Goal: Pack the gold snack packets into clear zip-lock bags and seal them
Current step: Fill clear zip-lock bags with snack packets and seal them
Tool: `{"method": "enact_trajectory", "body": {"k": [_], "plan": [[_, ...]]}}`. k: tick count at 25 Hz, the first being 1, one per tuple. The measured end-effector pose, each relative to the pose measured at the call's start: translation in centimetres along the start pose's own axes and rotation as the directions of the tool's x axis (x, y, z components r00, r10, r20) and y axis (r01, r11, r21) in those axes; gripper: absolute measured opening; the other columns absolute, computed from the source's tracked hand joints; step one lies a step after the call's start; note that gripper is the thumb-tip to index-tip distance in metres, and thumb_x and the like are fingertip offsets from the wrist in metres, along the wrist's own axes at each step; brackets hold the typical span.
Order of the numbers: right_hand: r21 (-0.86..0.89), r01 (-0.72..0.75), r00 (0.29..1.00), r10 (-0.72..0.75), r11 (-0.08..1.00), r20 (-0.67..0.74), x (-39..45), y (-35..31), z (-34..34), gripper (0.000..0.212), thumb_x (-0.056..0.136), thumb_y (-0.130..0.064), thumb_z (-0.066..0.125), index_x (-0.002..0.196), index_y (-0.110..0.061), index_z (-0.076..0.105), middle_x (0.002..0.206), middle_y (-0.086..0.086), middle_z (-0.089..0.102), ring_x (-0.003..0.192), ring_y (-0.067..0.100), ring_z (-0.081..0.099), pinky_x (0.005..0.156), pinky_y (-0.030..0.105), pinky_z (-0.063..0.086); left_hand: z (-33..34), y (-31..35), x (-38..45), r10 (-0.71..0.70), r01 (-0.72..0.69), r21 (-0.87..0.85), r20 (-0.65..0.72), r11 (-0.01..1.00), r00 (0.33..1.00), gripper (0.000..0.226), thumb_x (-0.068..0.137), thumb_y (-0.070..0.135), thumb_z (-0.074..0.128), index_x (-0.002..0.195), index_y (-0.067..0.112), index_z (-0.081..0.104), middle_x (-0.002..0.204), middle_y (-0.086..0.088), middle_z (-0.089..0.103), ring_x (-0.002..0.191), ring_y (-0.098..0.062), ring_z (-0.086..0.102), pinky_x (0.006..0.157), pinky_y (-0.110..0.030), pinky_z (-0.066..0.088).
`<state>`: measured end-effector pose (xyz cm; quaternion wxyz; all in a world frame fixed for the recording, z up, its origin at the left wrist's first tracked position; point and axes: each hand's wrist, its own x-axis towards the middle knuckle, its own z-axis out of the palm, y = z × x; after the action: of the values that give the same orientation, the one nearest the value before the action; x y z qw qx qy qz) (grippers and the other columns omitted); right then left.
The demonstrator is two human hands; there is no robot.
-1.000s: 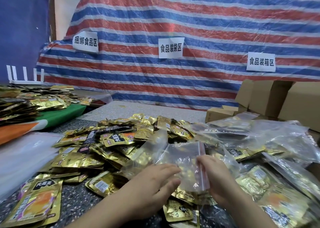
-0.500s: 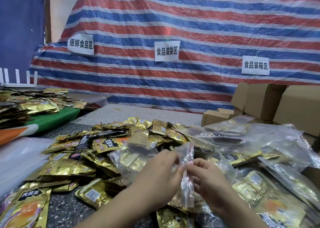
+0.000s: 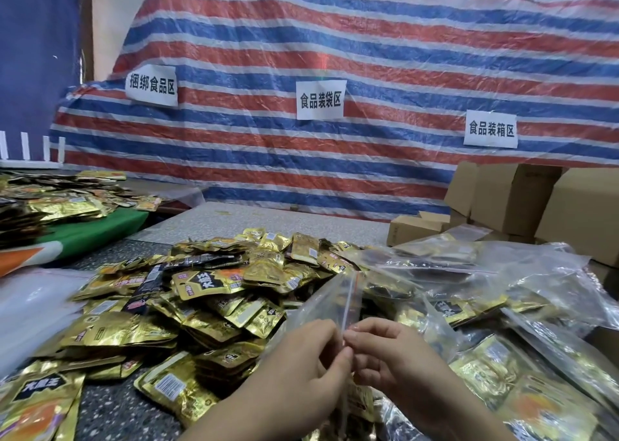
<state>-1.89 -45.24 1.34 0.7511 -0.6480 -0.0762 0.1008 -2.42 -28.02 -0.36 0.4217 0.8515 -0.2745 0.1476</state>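
Two hands meet at one clear zip-lock bag (image 3: 338, 301): the left hand (image 3: 301, 370) and right hand (image 3: 392, 363) each pinch its red-lined strip, the bag standing upright over the surface (image 3: 110, 417). Too many gold packets (image 3: 207, 283) to count lie heaped to the left, filled bags (image 3: 485, 273) to the right. Three paper signs (image 3: 320, 100) hang on one striped tarp (image 3: 368, 38); several cardboard boxes (image 3: 509, 196) stand at right.

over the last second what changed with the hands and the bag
The clear zip-lock bag went from lying flat under the left hand to standing edge-on. The left hand lifted off it and joined the right hand; both now pinch the red zip strip. The gold packet pile stayed as it was.
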Motion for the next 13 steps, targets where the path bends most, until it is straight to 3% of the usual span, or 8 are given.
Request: {"method": "enact_trajectory", "body": {"k": [7,11,13], "plan": [[-0.066,-0.016,0.998,0.02,0.998,0.065,-0.2,0.2,-0.1,0.022,0.061,-0.02,0.083,0.076,-0.005,0.077,0.077,0.019,0.067,0.064,0.02,0.065,0.059,0.028,0.056,-0.4,-0.8,-0.3,0.113,-0.108,0.1,-0.043,0.989,0.993,0.031,0.088,0.051,0.06,0.079,0.022,0.051,0.075,0.013,0.054,0.075,-0.002,0.052,0.061,-0.017,0.037],[-0.096,0.01,0.998,-0.004,0.995,0.067,-0.1,0.4,-0.1,0.022,0.062,-0.023,0.083,0.076,-0.006,0.077,0.072,0.013,0.066,0.063,0.016,0.064,0.058,0.025,0.055,-0.2,-1.3,-0.2,0.106,-0.104,0.068,-0.016,0.992,0.994,0.022,0.09,0.043,0.055,0.085,0.023,0.057,0.079,0.011,0.058,0.077,-0.005,0.054,0.068,-0.031,0.047],[-0.095,0.024,0.997,-0.017,0.995,0.082,0.0,0.5,-0.1,0.019,0.068,-0.022,0.081,0.078,-0.006,0.077,0.075,0.012,0.067,0.066,0.015,0.064,0.059,0.024,0.054,-0.2,-1.4,-0.2,0.091,-0.091,0.041,-0.007,0.995,0.996,0.019,0.091,0.042,0.052,0.089,0.024,0.058,0.08,0.011,0.058,0.076,-0.003,0.054,0.068,-0.03,0.047]]}}
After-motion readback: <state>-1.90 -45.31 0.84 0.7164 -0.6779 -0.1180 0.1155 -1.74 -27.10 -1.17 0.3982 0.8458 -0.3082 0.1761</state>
